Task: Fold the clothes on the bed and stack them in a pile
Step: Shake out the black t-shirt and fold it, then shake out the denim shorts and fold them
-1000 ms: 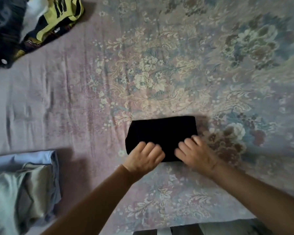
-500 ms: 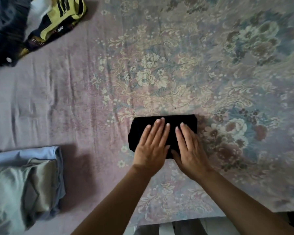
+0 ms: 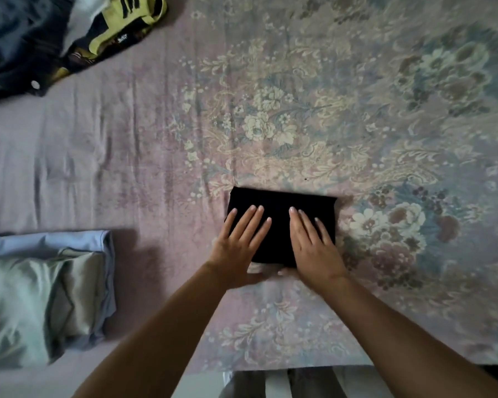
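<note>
A black garment (image 3: 279,205), folded into a small rectangle, lies on the floral bedsheet (image 3: 299,124) near the front edge. My left hand (image 3: 239,242) lies flat on its left half with fingers straight and spread. My right hand (image 3: 311,242) lies flat on its right half in the same way. At the left, a stack of folded clothes (image 3: 41,291) has a pale green piece on top of a light blue one. Unfolded clothes (image 3: 41,38), dark blue and yellow-black, are heaped at the far left corner.
The bed's front edge (image 3: 270,369) runs along the bottom of the view, with striped fabric below it. Bare sheet stretches between the black garment and the folded stack, and across the whole right side.
My hands went from curled at the garment's near edge to flat on top of it, then slid apart toward its two sides. The garment looks flatter.
</note>
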`<state>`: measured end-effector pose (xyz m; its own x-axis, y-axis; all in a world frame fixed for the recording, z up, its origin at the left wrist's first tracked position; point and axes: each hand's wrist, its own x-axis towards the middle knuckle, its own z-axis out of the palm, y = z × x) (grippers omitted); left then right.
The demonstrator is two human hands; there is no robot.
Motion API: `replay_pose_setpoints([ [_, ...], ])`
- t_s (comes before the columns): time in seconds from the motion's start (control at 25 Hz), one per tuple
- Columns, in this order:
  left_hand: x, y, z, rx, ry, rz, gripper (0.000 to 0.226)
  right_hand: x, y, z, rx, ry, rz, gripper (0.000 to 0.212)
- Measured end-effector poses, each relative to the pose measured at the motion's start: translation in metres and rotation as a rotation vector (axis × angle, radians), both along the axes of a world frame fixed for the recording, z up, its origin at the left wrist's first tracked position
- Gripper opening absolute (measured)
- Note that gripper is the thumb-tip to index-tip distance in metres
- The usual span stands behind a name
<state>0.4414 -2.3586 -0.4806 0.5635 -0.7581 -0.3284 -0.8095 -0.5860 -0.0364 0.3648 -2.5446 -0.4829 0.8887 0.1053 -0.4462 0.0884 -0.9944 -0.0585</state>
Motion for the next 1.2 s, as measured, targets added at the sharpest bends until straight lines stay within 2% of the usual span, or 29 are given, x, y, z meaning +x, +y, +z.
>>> replay_pose_setpoints([
  [0.08, 0.011, -0.022, 0.013, 0.096, 0.017, 0.068, 0.097, 0.018, -0.004, 0.010, -0.005, -0.006, -0.009, 0.076],
  [0.16, 0.020, -0.038, 0.039, 0.156, 0.149, 0.135, 0.077, 0.035, -0.004, 0.040, -0.014, 0.106, 0.066, 0.062],
  [0.28, 0.017, -0.017, 0.092, 0.073, 0.122, 0.227, 0.070, 0.050, 0.004, 0.104, 0.071, 0.178, 0.185, 0.066],
  [0.4, -0.001, 0.035, 0.139, 0.063, 0.145, 0.216, 0.062, 0.054, 0.033, 0.162, 0.179, 0.254, 0.273, 0.065],
  [0.52, -0.012, 0.112, 0.206, 0.049, 0.120, 0.267, 0.052, 0.062, 0.105, 0.212, 0.329, 0.313, 0.348, 0.063],
  [0.6, -0.020, 0.173, 0.238, 0.036, 0.164, 0.348, 0.052, 0.062, 0.166, 0.237, 0.382, 0.319, 0.399, 0.062],
  [0.68, -0.028, 0.230, 0.259, 0.007, 0.114, 0.424, 0.047, 0.063, 0.224, 0.248, 0.389, 0.287, 0.470, 0.062],
  [0.76, -0.033, 0.275, 0.258, -0.019, 0.036, 0.477, 0.040, 0.073, 0.270, 0.245, 0.354, 0.251, 0.536, 0.065],
  [0.84, -0.032, 0.323, 0.248, 0.004, -0.005, 0.508, 0.043, 0.086, 0.321, 0.234, 0.292, 0.166, 0.587, 0.063],
  [0.92, -0.016, 0.367, 0.233, 0.008, -0.054, 0.495, 0.049, 0.096, 0.366, 0.217, 0.283, -0.077, 0.565, 0.057],
  [1.0, -0.002, 0.396, 0.217, -0.001, -0.091, 0.459, 0.050, 0.088, 0.400, 0.194, 0.217, -0.074, 0.433, 0.053],
  [1.08, -0.004, 0.411, 0.190, 0.018, -0.090, 0.389, 0.054, 0.059, 0.417, 0.162, 0.211, 0.007, 0.331, 0.052],
  [1.12, -0.010, 0.418, 0.171, 0.092, -0.073, 0.353, 0.063, 0.045, 0.424, 0.145, 0.220, 0.035, 0.305, 0.064],
  [1.2, -0.022, 0.429, 0.145, 0.224, -0.023, 0.308, 0.086, 0.022, 0.435, 0.115, 0.219, 0.059, 0.304, 0.108],
])
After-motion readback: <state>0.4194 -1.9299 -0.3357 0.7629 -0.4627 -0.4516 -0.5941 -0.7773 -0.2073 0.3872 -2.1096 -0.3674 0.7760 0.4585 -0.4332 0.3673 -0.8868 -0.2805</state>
